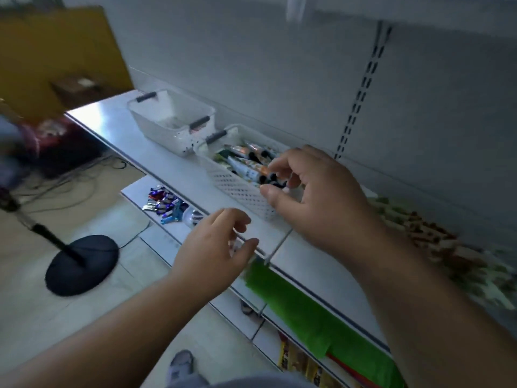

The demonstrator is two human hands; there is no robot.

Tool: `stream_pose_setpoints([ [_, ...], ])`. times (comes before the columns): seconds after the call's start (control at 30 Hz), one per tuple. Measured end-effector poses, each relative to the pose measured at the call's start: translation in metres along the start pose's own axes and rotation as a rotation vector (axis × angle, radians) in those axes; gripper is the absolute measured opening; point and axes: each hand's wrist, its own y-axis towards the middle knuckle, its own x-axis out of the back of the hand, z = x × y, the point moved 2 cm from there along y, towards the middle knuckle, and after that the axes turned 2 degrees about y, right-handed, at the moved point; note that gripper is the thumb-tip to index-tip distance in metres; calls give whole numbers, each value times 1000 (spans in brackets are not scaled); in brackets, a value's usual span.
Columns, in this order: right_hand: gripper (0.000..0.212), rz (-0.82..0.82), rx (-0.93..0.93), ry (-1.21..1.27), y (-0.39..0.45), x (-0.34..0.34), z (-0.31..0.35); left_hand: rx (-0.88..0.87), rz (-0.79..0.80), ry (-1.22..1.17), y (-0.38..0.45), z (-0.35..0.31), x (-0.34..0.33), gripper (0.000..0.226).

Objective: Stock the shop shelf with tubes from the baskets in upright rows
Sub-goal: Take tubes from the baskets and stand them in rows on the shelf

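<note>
A white perforated basket stands on the white shelf and holds several orange-and-white tubes with black caps, lying down. My right hand reaches into this basket. Its fingertips are on the black caps and its thumb is at the near rim; I cannot tell whether it pinches a tube. My left hand hovers over the shelf's front edge, left of the right hand, fingers loosely curled and holding nothing. A blurred mass of orange-and-white tubes stands on the shelf at the right.
A second white basket with grey handles sits farther left on the shelf. The lower shelf carries shiny wrapped sweets and green packets. A fan's round dark base and cables lie on the floor at left.
</note>
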Motion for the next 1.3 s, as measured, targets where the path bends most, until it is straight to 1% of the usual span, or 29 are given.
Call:
stream_pose_setpoints([
  [0.07, 22, 17, 14, 8, 29, -27, 21, 37, -54, -33, 6, 38, 22, 24],
  [0.13, 22, 31, 22, 7, 58, -59, 41, 62, -76, -57, 14, 79, 43, 23],
  [0.27, 23, 11, 6, 21, 117, -122, 78, 45, -47, -44, 35, 164, 88, 21],
  [0.37, 21, -17, -32, 44, 155, -153, 97, 24, -44, -30, 57, 214, 123, 17],
  [0.53, 17, -2, -139, -46, 221, -176, 93, 16, -49, -99, 113, 259, 148, 25],
  [0.67, 22, 31, -149, -128, 282, -197, 67, 16, -68, -143, 162, 281, 144, 24],
  [0.77, 22, 107, -170, -163, 329, -224, 41, 16, -52, -129, 192, 299, 145, 26],
  [0.87, 22, 249, -279, -201, 372, -257, 17, 10, -50, -122, 214, 319, 158, 28],
  [0.97, 19, 442, -355, -342, 400, -294, -10, -9, -42, -125, 234, 338, 169, 30],
  [1.07, 13, 590, -415, -523, 412, -322, -27, -93, -11, -135, 259, 358, 172, 29],
  [1.17, 9, 635, -476, -619, 417, -336, -27, -225, 26, -157, 287, 376, 177, 28],
  [1.3, 9, 622, -575, -599, 421, -336, -23, -388, 52, -207, 329, 394, 187, 27],
])
